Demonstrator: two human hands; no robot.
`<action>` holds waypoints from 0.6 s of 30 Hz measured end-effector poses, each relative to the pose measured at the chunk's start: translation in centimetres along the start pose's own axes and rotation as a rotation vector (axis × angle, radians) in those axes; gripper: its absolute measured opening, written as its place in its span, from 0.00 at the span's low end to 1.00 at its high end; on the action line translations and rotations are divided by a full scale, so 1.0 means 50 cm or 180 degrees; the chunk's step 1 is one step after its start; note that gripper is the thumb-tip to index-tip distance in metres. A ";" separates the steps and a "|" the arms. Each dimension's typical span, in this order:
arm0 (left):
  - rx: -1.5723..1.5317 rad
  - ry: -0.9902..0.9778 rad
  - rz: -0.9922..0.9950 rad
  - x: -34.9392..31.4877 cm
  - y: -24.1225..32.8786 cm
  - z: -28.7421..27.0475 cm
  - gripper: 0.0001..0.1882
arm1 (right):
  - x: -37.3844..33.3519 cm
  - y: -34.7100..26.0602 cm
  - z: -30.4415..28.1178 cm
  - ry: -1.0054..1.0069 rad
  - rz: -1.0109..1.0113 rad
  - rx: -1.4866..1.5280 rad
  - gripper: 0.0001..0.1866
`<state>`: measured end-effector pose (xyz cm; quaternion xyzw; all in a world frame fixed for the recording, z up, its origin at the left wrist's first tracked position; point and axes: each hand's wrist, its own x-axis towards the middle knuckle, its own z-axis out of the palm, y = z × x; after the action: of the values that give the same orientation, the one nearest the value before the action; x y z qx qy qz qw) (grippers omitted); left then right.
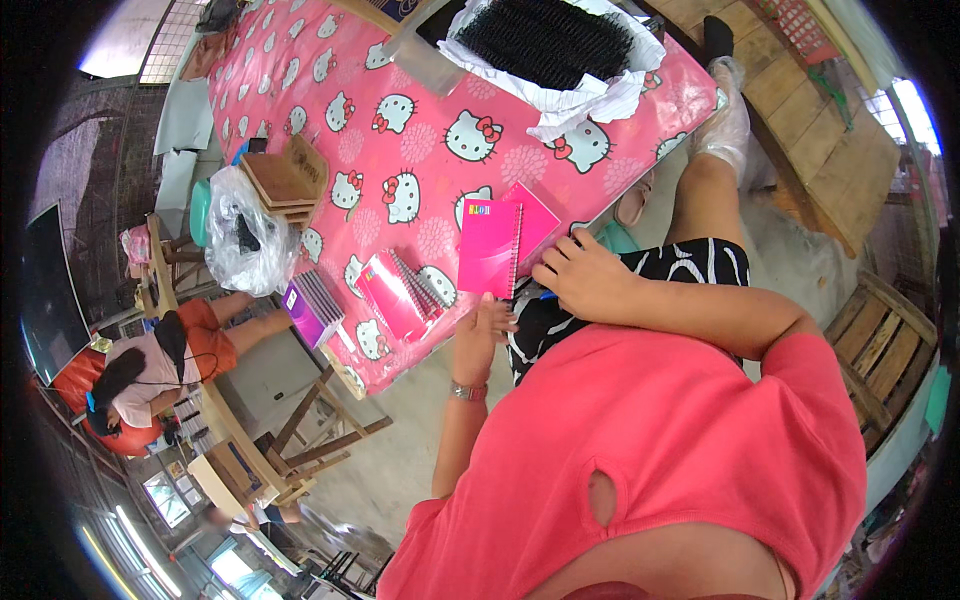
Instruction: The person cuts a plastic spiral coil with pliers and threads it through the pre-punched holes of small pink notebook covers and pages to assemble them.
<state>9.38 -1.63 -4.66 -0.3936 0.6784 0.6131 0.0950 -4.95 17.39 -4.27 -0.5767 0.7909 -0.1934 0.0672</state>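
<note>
A bright pink spiral notebook lies near the front edge of the table, its wire binding on the right side. My left hand is at its lower edge, the thumb over the cover and the other fingers bent below. Partly under it, a second pink notebook lies at a slant. Beside that one, my right hand is closed, fingers curled, above my lap. A small blue tip shows under this hand; what it belongs to is hidden.
Stacked pink notebooks and purple notebooks lie to the left on the pink cartoon-cat tablecloth. Brown cardboard pieces and a clear plastic bag are farther left. Black curly material rests on white paper at the back. Another person sits at left.
</note>
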 end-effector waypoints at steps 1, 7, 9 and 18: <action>-0.0849 0.0056 -0.0293 -0.004 0.002 0.019 0.23 | 0.004 -0.002 0.000 0.0001 0.0022 -0.0050 0.16; -0.2050 -0.0052 -0.0206 0.020 -0.018 0.059 0.19 | 0.019 -0.006 -0.006 0.0037 -0.0012 -0.0200 0.13; -0.2119 -0.0014 -0.0183 0.019 -0.015 0.062 0.18 | 0.021 -0.007 -0.009 -0.0073 -0.0009 -0.0189 0.13; -0.1672 0.0299 0.0078 0.012 -0.022 0.091 0.20 | 0.014 0.000 0.018 -0.0851 0.0529 0.0089 0.20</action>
<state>8.12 2.31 -6.91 -0.4245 0.5044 0.7502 -0.0495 -4.87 16.54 -5.03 -0.5289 0.8171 -0.1197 0.1956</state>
